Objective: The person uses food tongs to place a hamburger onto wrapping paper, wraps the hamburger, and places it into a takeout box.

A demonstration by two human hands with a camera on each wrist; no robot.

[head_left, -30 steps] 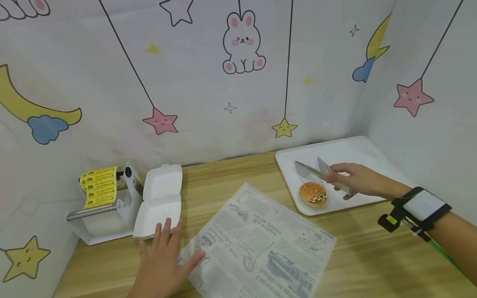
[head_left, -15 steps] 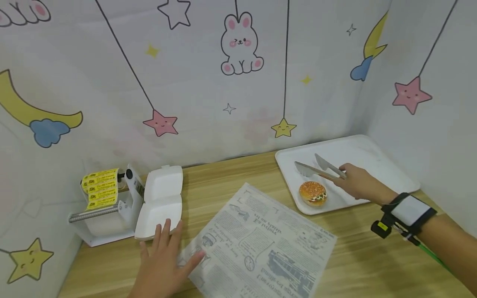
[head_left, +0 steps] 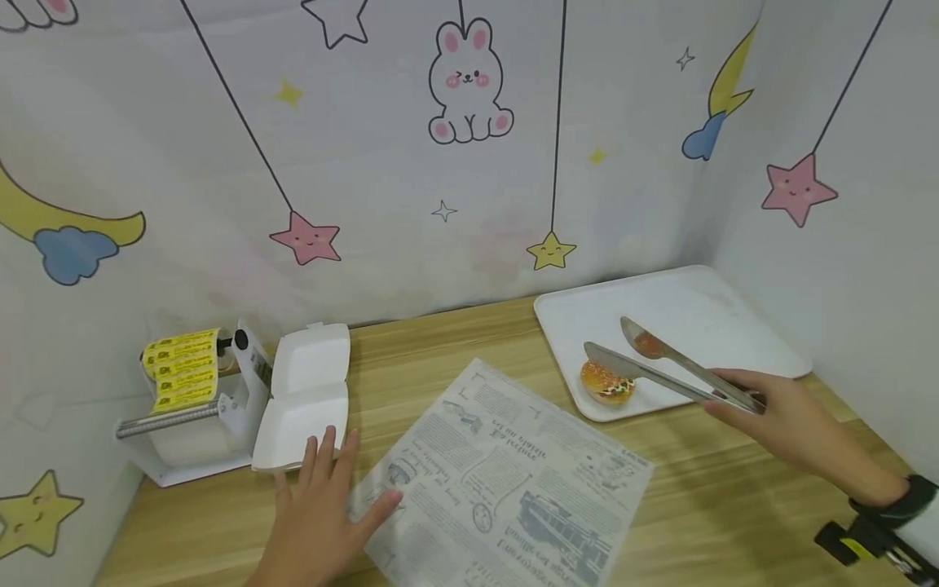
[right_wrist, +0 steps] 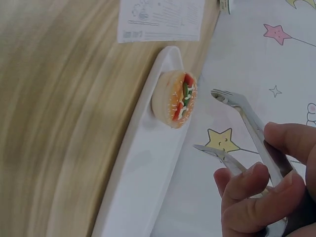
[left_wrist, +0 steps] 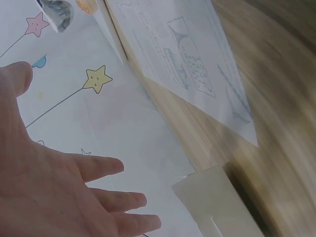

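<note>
My right hand [head_left: 781, 416] grips a pair of metal tongs [head_left: 663, 378] whose arms stand apart. One arm passes in front of the sesame-topped burger [head_left: 607, 390] in the head view; the other is over the tray. In the right wrist view, the tong tips are apart from the burger [right_wrist: 174, 98], which sits at one end of the white tray [right_wrist: 140, 182]. My left hand [head_left: 315, 509] is spread with straight fingers, beside the printed wrapping paper [head_left: 506, 481] and in front of the white clamshell box [head_left: 311, 367]. Whether it touches the paper, I cannot tell.
A label dispenser [head_left: 235, 424] with a roll of yellow labels [head_left: 183, 375] stands left of the box. A wall [head_left: 411, 285] printed with stars and a rabbit closes off the back of the wooden table [head_left: 433, 350]. Another wall [head_left: 866, 342] rises on the right.
My right hand has shifted right and toward me with the tongs, and one tong arm now overlaps the burger in the head view. My left hand has stayed in place.
</note>
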